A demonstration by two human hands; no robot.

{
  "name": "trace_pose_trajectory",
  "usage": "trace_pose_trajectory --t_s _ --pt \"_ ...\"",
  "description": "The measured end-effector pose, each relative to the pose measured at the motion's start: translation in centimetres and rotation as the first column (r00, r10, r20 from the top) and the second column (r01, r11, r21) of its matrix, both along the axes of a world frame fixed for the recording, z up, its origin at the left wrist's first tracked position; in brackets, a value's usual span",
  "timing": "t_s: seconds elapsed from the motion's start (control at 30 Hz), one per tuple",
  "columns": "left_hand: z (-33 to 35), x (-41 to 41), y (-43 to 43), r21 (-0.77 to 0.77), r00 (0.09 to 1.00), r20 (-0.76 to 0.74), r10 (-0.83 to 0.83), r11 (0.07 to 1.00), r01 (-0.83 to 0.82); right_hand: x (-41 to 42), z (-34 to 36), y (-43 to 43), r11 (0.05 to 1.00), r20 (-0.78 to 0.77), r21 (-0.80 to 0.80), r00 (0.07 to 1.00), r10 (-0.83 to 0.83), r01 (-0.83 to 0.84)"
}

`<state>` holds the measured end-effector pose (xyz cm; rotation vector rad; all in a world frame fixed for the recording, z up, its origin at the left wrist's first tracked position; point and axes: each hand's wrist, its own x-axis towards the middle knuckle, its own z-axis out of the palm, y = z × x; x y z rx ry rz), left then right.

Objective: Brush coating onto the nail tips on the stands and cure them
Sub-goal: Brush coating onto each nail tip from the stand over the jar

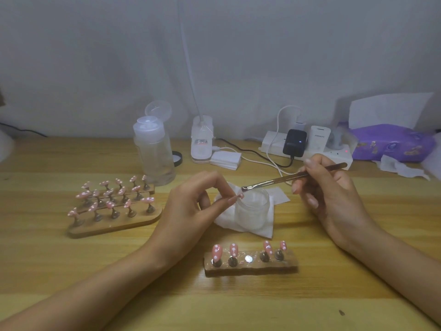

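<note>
Nearest stand (250, 267) lacks one nail tip (240, 196); my left grip (191, 206) pinches it. My right grip (329, 194) holds the brush (286, 179); I judge curing is yet to do.

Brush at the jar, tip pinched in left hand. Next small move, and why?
Probably ease the brush the short way onto the nail tip that the left hand pinches and stroke it. The bristles sit at the jar rim beside that tip, and the near stand's middle seat is bare.
</note>
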<state>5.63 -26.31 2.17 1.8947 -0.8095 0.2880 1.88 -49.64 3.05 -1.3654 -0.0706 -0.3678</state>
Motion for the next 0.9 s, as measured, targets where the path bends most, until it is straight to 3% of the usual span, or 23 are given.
trace_pose_trajectory --t_s 0.33,0.47,0.9 --pt "-0.05 0.08 -0.06 0.008 1.000 0.023 -0.007 1.000 0.007 -0.08 0.05 0.19 0.998 0.017 -0.056 1.000 -0.001 0.002" --pt "-0.03 0.02 -0.06 0.012 1.000 0.025 -0.008 1.000 0.007 -0.02 0.10 0.00 1.000 -0.005 0.005 1.000 -0.028 0.028" --pt "-0.25 0.13 -0.03 0.002 1.000 0.001 -0.028 1.000 0.028 0.07 -0.19 0.00 1.000 -0.030 -0.018 1.000 0.009 -0.010"
